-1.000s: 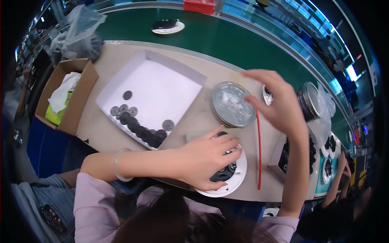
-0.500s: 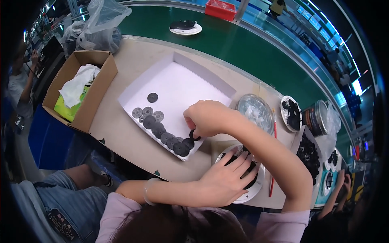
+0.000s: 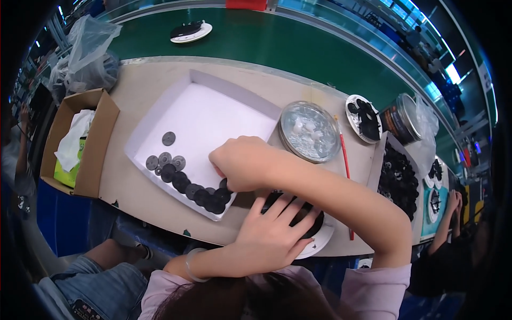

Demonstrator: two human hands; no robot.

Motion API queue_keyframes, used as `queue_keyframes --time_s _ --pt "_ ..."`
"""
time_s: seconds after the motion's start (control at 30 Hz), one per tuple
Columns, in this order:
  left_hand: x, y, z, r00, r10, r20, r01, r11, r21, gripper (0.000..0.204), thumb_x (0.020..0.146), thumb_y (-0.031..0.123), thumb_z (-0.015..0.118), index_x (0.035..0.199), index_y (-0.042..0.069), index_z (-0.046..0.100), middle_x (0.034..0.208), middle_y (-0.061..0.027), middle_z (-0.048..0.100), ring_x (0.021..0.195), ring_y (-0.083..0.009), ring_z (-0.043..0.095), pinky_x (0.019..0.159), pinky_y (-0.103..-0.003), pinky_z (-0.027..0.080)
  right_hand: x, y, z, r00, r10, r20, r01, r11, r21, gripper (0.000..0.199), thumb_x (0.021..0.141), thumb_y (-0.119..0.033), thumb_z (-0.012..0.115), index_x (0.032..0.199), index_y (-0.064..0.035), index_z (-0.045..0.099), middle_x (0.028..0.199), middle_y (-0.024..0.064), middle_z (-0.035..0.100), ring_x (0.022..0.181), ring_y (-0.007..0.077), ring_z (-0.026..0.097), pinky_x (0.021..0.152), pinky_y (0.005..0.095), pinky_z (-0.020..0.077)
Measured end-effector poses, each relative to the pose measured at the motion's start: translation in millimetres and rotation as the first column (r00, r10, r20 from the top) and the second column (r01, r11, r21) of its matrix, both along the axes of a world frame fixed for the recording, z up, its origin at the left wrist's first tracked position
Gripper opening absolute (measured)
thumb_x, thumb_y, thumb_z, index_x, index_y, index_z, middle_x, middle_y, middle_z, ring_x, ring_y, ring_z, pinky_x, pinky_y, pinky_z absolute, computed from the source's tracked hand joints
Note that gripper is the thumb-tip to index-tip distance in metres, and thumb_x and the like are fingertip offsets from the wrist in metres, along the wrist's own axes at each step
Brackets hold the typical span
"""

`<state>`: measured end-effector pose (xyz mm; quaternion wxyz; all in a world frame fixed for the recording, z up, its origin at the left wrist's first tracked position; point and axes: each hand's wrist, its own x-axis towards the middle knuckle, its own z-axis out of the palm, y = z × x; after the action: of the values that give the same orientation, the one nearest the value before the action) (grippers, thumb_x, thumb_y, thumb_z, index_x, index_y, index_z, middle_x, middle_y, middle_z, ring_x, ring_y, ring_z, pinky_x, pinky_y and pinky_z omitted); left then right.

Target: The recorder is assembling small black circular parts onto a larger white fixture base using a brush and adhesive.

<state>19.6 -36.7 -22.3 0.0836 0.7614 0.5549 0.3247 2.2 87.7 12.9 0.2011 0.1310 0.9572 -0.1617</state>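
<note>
Over the shallow white box [image 3: 213, 109], my right hand [image 3: 242, 162] reaches across with its fingers curled down at the box's near right side. A black disc [image 3: 223, 183] shows at its fingertips, partly hidden by the hand. Several grey and black round discs with centre holes [image 3: 181, 182] lie overlapping in a row along the box's near side, and one disc [image 3: 168, 138] lies apart. My left hand [image 3: 274, 229] is spread flat on a black round part [image 3: 309, 224], which rests on a white plate [image 3: 320, 240] and is largely covered by fingers and forearm.
A round clear container with whitish pieces [image 3: 309, 130] stands beyond my right forearm, beside a red stick [image 3: 345, 154]. A plate of black parts [image 3: 364, 118], a tin [image 3: 402, 120] and a box of black parts [image 3: 397, 176] are on the right. A cardboard box [image 3: 101, 141] stands left.
The whole scene has shifted left in view. My right hand stays at the box's near right corner, its fingers now covering more of the disc. My left hand remains on the black part.
</note>
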Motion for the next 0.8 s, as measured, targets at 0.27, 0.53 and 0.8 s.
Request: queue_keyframes --time_s 0.27,0.53,0.8 --pt "-2 -3 -5 1.000 0.021 0.001 -0.021 0.998 0.061 0.043 0.071 0.033 0.065 0.107 0.011 0.060 0.107 -0.0139 0.052 0.106 -0.0294 0.046 0.090 -0.049 0.030 1 -8 -3 0.999 0.032 -0.023 -0.031 0.999 0.027 0.018 0.062 -0.008 0.065 0.080 -0.0055 0.062 0.079 0.0134 0.062 0.077 0.0320 0.061 0.069 0.0386 0.0486" --pt "-5 3 1 1.000 -0.010 -0.010 0.010 1.000 0.026 0.047 0.070 0.031 0.065 0.111 0.012 0.058 0.119 -0.0127 0.050 0.111 -0.0272 0.045 0.093 -0.047 0.030 38 18 32 0.857 -0.369 -0.359 0.262 0.913 -0.313 0.015 0.067 -0.011 0.069 0.078 -0.0025 0.062 0.071 0.0084 0.063 0.068 0.0176 0.061 0.061 0.0288 0.0471" --pt "-7 7 5 0.999 -0.036 -0.009 0.036 0.999 -0.011 0.049 0.068 0.031 0.066 0.112 0.013 0.057 0.115 -0.0108 0.050 0.107 -0.0273 0.046 0.088 -0.044 0.033 164 23 41 0.464 -0.877 -0.125 0.645 0.431 -0.631 0.011 0.073 -0.006 0.068 0.081 0.0018 0.066 0.069 0.0039 0.063 0.058 0.0050 0.057 0.045 0.0156 0.0407"
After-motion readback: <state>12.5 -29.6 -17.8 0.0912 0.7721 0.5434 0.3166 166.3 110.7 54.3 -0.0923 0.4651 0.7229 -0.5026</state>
